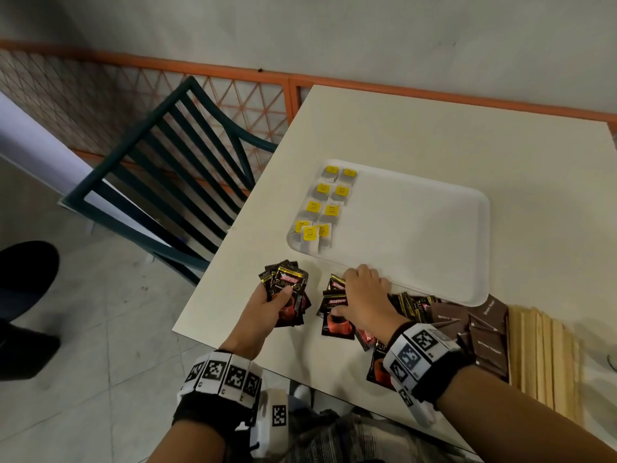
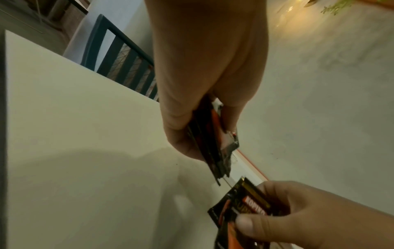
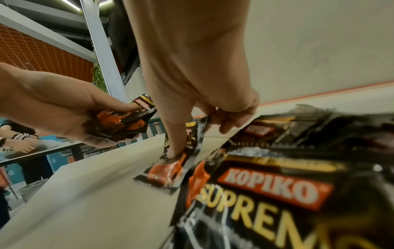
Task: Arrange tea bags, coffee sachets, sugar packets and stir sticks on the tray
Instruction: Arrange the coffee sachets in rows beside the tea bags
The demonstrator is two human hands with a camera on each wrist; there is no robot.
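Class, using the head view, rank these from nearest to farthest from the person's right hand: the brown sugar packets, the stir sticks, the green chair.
1. Brown sugar packets: just right of the right hand.
2. Stir sticks: farther right, table's near edge.
3. Green chair: far left, off the table.

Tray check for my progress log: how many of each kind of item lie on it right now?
Tea bags: 9
Coffee sachets: 0
Sugar packets: 0
Stir sticks: 0
Total on the tray: 9
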